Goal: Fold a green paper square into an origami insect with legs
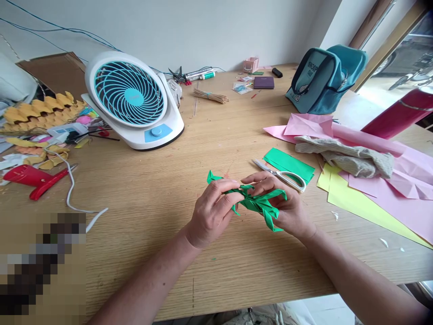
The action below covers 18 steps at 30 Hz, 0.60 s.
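Observation:
A folded green paper figure [254, 201] with several pointed flaps is held just above the wooden table [162, 189], near its middle. My left hand [212, 212] pinches its left part between thumb and fingers. From the right, my right hand [286, 204] grips the other part, fingers curled over the top, with a green flap hanging below its palm. White-handled scissors [284, 176] lie just behind my right hand, next to a flat green paper strip [288, 164].
A white and blue desk fan [132, 98] stands at the back left. A red glue gun [34, 178] with a white cord lies at the left. Pink and yellow sheets [379, 198], a grey cloth [348, 155] and a teal bag [323, 79] fill the right side.

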Each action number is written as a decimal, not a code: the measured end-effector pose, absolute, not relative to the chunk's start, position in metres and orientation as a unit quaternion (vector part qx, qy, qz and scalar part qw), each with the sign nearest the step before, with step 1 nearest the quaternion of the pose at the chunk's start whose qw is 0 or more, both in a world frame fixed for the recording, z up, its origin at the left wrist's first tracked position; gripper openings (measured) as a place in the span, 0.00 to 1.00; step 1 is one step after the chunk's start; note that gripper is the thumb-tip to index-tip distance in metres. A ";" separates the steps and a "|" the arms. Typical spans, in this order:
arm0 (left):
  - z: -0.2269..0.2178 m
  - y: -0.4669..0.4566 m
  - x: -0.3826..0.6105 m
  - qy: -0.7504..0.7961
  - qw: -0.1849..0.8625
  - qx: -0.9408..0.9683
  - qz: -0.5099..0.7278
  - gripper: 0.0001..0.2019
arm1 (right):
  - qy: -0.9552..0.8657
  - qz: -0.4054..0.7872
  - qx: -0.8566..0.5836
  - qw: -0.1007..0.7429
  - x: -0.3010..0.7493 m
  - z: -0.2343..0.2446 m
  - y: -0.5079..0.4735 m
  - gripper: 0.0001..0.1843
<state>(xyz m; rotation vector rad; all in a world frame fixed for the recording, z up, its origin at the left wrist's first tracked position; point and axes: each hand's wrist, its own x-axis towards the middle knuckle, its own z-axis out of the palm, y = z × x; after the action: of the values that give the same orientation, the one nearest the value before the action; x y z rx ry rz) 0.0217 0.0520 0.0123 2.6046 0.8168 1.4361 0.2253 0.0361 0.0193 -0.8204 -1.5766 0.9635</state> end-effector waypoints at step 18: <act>0.010 0.059 0.038 0.449 0.674 0.467 0.354 0.16 | -0.449 0.602 -0.444 0.488 0.221 -0.004 0.053 0.18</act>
<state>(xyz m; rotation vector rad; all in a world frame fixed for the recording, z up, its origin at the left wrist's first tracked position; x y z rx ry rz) 0.0379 0.0589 0.0103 1.0512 1.0112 0.7977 0.2206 0.0535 -0.0035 -1.0797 -1.0928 1.4646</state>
